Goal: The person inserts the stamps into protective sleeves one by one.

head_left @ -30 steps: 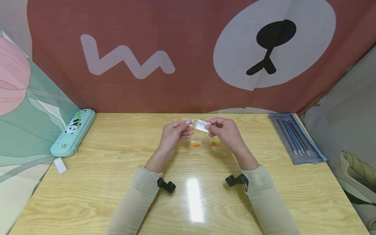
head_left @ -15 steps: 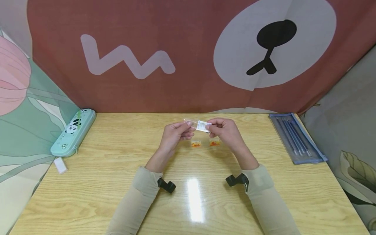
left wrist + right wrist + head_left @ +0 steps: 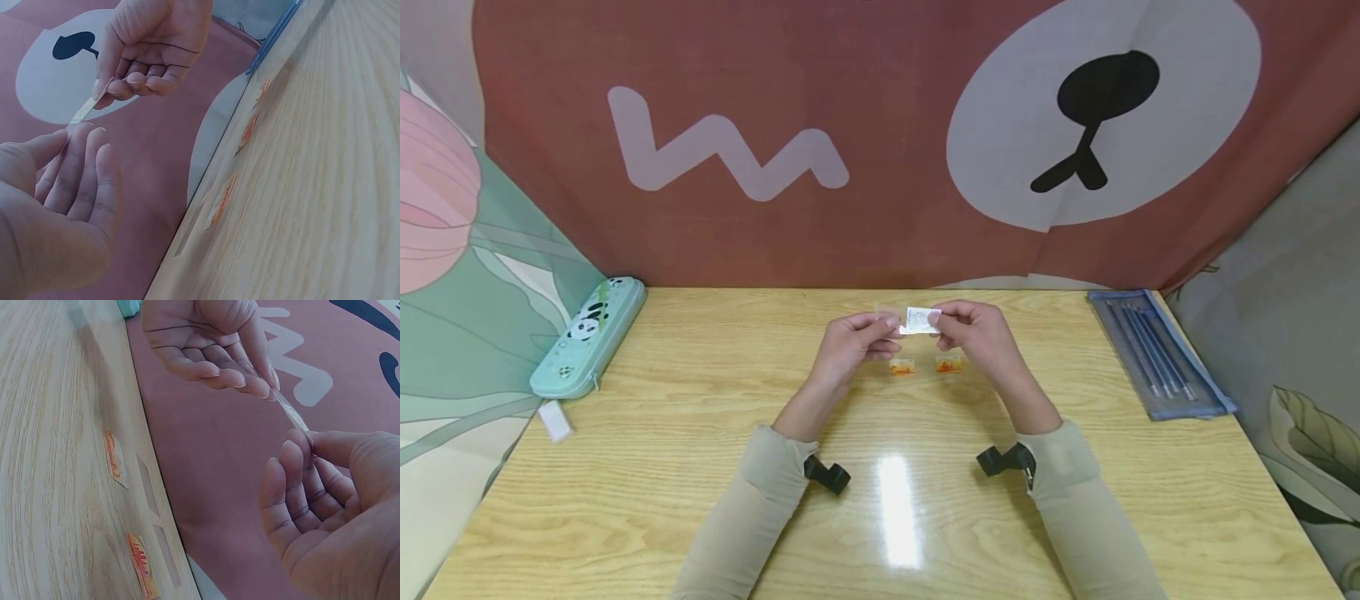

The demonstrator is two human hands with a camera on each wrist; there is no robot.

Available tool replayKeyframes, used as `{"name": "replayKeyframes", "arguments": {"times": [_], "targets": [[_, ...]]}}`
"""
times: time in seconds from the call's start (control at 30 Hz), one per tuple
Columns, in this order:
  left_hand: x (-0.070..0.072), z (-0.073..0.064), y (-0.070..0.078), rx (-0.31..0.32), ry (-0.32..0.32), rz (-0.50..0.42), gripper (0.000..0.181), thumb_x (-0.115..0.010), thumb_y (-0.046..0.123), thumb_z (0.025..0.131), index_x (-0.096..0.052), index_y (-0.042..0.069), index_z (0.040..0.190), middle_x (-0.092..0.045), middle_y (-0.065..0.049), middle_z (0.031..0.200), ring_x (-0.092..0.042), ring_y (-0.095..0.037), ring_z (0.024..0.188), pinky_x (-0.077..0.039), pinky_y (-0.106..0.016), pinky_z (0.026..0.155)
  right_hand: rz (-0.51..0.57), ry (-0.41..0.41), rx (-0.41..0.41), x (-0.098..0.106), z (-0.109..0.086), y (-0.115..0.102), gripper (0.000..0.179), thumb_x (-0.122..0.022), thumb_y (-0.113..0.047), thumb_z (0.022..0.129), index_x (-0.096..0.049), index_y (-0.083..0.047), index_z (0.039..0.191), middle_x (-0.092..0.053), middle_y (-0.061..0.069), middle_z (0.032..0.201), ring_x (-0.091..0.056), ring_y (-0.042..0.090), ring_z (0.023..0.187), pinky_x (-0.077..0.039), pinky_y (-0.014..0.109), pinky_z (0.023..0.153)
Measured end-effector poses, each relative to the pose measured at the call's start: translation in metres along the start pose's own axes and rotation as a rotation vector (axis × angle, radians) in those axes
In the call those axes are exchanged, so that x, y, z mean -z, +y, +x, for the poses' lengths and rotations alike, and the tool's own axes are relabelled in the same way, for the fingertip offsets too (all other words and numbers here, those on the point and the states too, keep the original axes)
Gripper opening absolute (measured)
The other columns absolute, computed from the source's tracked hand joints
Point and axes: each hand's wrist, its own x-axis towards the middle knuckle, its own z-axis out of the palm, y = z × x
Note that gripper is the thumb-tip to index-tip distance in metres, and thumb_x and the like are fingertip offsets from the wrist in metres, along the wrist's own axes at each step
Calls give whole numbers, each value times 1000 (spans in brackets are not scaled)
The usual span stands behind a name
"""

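A small white stamp (image 3: 922,321), pale and printed, is held up off the table between both hands. My right hand (image 3: 973,333) pinches its right end with thumb and forefinger. With thumb and forefinger, my left hand (image 3: 853,342) pinches a thin clear plastic sleeve (image 3: 285,405) at the stamp's other end. Whether the stamp's edge is inside the sleeve I cannot tell. The other fingers of both hands are loosely bent. Below the hands, an orange stamp (image 3: 902,367) and another orange stamp (image 3: 948,364) lie on the wooden table (image 3: 700,500).
A mint panda pencil case (image 3: 587,337) lies at the left edge, a white eraser-like block (image 3: 555,422) just in front of it. On the right is a blue mesh zip pouch (image 3: 1159,354) holding several pencils. A red-brown cloth (image 3: 880,233) hangs behind the table.
The white stamp has turned nearly level and shifted slightly right. My left hand has moved a little right, closer to it. The clear sleeve now shows less above the left thumb.
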Motion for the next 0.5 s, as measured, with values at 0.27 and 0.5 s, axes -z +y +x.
{"name": "replayKeyframes", "arguments": {"times": [0.27,0.5], "targets": [[-1,-2,1,27,-32,47,29,-73,18,95,-72,-3,116,-78,2,82,-75,-11,70,-63,-45,84,15,5,-8,-1,1,2,29,-67,-21,99,-71,4,115,-71,11,90,-64,8,67,-60,23,69],[-1,-3,1,30,-34,48,29,-72,16,95,-72,-4,116,-77,2,81,-75,-11,70,-64,-41,81,-3,-3,-16,-1,1,2,32,-68,-24,99,-71,3,116,-71,10,90,-64,8,68,-59,23,70]]}}
